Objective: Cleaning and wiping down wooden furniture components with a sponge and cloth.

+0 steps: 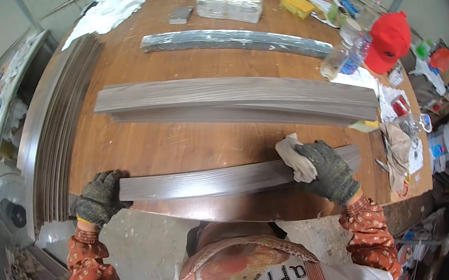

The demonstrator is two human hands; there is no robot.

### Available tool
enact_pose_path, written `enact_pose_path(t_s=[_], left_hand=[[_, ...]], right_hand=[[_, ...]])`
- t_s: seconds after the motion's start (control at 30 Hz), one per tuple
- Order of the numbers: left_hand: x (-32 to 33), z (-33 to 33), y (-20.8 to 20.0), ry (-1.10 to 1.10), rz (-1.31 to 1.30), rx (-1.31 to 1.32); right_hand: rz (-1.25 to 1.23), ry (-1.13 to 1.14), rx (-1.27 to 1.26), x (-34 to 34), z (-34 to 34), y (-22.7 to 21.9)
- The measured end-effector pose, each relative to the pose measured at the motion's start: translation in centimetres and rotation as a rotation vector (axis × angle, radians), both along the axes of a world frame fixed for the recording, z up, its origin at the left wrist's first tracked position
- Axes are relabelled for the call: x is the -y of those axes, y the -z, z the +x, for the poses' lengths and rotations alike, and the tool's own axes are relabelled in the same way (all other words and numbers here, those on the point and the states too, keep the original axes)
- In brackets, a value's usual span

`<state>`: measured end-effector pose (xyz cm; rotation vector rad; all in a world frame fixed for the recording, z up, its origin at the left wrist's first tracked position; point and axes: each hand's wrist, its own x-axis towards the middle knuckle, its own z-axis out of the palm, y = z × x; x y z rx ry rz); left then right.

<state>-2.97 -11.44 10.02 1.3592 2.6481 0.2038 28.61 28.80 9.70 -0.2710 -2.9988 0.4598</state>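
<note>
A grey wood-grain strip (208,182) lies crosswise along the near edge of the brown table. My left hand (99,199), in a dark grey work glove, is closed around the strip's left end. Gloved the same way, my right hand (328,173) grips a bunched beige cloth (296,159) and presses it on the strip toward its right end. Farther back, a small pile of similar strips (234,94) lies across the table. A thick stack of strips (56,144) stands along the left side.
A silvery wrapped bar (232,44), a whitish block (229,4) and a yellow sponge (297,6) lie at the back. Bottles (336,59), a red cap (388,41) and a brown rag (397,149) crowd the right side. White cloth (110,8) lies at the far left.
</note>
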Motion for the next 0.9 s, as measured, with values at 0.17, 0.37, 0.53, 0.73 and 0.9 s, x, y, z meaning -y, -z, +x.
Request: enact_pose_path(t_s=[0.17,0.37,0.53,0.73,0.9], left_hand=[[1.3,-0.1,1.3,0.049,0.319,0.093],[2.7,1.9,8.0,-0.721,0.973,0.390],[-0.6,3.1,10.0,-1.033,0.940,-0.058],[-1.4,3.4,10.1,-0.931,0.992,-0.167],[-1.7,3.4,10.6,-0.930,1.022,-0.268]], right_hand=[[0.061,0.005,-0.179,0.0,0.5,2.3],[-0.028,-0.028,-0.050,2.9,-2.7,1.6],[-0.038,-0.325,-0.003,6.5,-8.4,0.7],[-0.339,-0.450,0.287,11.5,-17.3,0.6],[-0.163,-0.727,0.150,18.4,-24.4,-0.4]])
